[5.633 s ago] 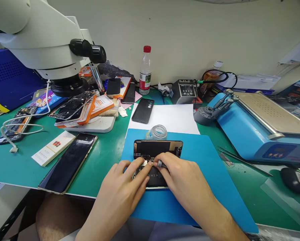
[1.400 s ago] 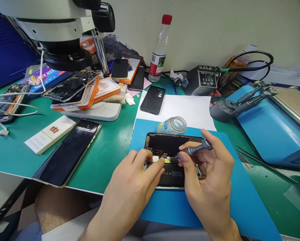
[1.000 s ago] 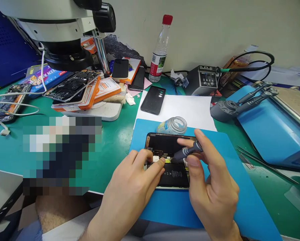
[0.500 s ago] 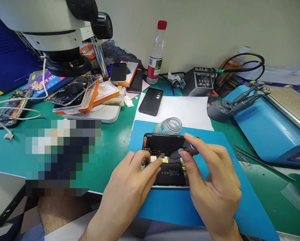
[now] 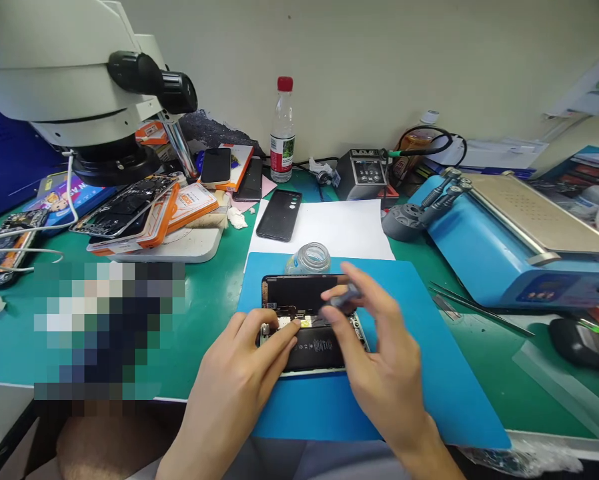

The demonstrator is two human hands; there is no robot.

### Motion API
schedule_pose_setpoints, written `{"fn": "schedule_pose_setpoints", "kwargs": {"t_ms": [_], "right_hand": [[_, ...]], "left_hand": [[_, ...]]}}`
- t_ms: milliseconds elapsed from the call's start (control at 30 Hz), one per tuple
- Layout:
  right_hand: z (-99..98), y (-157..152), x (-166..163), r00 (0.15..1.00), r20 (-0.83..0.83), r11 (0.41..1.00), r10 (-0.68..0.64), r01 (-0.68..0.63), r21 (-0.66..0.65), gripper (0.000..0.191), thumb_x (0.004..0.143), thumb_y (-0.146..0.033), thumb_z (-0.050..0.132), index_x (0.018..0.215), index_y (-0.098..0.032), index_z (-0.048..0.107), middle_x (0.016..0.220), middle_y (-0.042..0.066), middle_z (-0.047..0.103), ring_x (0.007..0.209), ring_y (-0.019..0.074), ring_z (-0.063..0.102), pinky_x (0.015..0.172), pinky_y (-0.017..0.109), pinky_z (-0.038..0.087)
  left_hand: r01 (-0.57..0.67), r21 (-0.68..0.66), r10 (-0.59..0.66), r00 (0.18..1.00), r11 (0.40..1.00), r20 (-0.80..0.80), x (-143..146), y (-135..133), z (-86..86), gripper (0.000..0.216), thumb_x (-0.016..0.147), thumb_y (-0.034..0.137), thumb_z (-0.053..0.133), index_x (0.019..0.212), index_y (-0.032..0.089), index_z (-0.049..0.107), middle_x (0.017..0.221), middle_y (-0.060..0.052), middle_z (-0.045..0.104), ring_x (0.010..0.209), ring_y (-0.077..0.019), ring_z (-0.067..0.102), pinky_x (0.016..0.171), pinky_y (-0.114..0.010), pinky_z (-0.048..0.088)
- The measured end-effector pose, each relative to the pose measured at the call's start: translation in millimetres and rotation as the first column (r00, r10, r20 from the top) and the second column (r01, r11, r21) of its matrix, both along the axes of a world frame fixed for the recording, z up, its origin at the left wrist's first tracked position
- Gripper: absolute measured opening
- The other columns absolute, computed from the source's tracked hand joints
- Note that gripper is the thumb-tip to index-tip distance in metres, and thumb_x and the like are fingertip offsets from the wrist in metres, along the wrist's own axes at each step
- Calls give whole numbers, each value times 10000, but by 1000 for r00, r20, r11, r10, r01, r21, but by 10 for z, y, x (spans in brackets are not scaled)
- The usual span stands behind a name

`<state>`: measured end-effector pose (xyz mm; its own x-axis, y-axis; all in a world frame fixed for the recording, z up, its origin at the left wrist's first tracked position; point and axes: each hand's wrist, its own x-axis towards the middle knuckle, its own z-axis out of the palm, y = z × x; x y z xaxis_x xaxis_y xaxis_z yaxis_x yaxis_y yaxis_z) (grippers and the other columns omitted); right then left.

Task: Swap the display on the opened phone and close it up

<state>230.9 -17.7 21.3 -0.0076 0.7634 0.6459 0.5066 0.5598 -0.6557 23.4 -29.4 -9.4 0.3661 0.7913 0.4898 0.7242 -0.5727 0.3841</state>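
An opened smartphone [image 5: 312, 323], back cover off and battery exposed, is laid flat on a blue work mat [image 5: 429, 373] at the bench's near edge. It is pinned by the left hand [image 5: 234, 393], fingers extended and pressed onto its left half, closed on nothing. A grey precision screwdriver [image 5: 343, 300] is pinched between thumb and fingers of the right hand [image 5: 379, 360] (motion-blurred, so the tip cannot be made out), held over the phone's upper middle. White print is seen on the battery but is too small to be read.

Just behind the phone a small clear jar [image 5: 310, 257] is placed, then a white paper sheet [image 5: 344, 230] bearing a black phone back [image 5: 278, 215]. A red-capped water bottle [image 5: 282, 133] stands at the wall, label unreadable. A white microscope [image 5: 69, 87] is mounted at left, a blue separator machine [image 5: 509, 247] at right. Pixelated block at left: contents cannot be told.
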Motion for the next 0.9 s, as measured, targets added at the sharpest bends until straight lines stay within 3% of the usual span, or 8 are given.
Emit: {"fn": "schedule_pose_setpoints", "kwargs": {"t_ms": [67, 133, 200, 367, 600, 733, 833, 900], "right_hand": [[63, -58, 202, 986, -104, 991, -131, 135, 26, 544, 1164, -167, 677, 1660, -334, 527, 1253, 47, 679, 1078, 237, 698, 955, 374, 602], [112, -122, 465, 940, -153, 947, -305, 316, 52, 535, 1161, -254, 716, 1656, -326, 524, 1132, 52, 687, 889, 227, 685, 778, 347, 608], [108, -191, 711, 933, -124, 941, -337, 336, -28, 540, 1145, -323, 749, 1640, -289, 537, 1099, 64, 694, 792, 216, 661, 629, 302, 591], [-84, -345, 934, 958, -38, 939, -286, 272, -211, 480, 1198, -362, 662, 1651, -313, 510, 1162, 48, 698, 783, 161, 682, 670, 219, 643], [-150, -362, 902, 957, -74, 938, -281, 258, -232, 487, 1200, -363, 669, 1649, -279, 502, 1184, 47, 704, 836, 151, 713, 740, 186, 664], [-40, -350, 875, 939, -226, 954, -259, 213, -210, 493, 1170, -358, 746, 1599, -232, 538, 1137, 70, 708, 782, 159, 698, 687, 197, 669], [60, -357, 691, 891, -430, 972, -143, 44, -232, 493, 1132, -302, 803, 1569, -277, 576, 1128, 69, 704, 764, 164, 690, 644, 205, 673], [101, -358, 494, 850, -525, 973, -42, -85, -215, 462, 1156, -244, 757, 1577, -317, 582, 1134, 65, 705, 789, 161, 702, 672, 205, 682]], "left_hand": [[1, 15, -1, 1000, 1000, -1, -3, 0, -10, 265, 1167, 194, 542, 1380, 247, 692, 1191, -41, 597, 1016, -212, 572, 829, -357, 477], [5, 15, -4, 1000, 1000, -6, -13, 1, -24, 274, 1177, 206, 528, 1393, 250, 691, 1208, -41, 590, 1047, -209, 572, 844, -349, 463], [14, 14, -14, 1000, 1000, -21, -25, 2, -42, 282, 1186, 226, 519, 1404, 255, 695, 1225, -42, 585, 1075, -209, 569, 872, -346, 448], [20, 57, -16, 998, 998, -66, -57, -3, -70, 288, 1199, 256, 506, 1409, 249, 703, 1225, -43, 585, 1087, -201, 572, 860, -332, 423], [23, 28, -22, 998, 999, -54, -63, 3, -70, 290, 1199, 286, 512, 1414, 306, 706, 1198, -28, 647, 1074, -202, 604, 842, -323, 459], [-18, -3, 18, 1000, 1000, 10, -50, -39, -56, 277, 1167, 230, 583, 1401, 294, 717, 1209, -38, 662, 1066, -200, 620, 869, -327, 479], [-37, 51, 29, 989, 998, 142, -53, -108, 21, 248, 1131, 178, 642, 1333, 276, 747, 1128, -29, 684, 1011, -167, 640, 905, -290, 503], [14, -19, -9, 964, 1000, 264, -40, -154, 99, 255, 1106, 174, 684, 1315, 299, 762, 1074, -6, 728, 974, -138, 685, 889, -238, 544]]}}
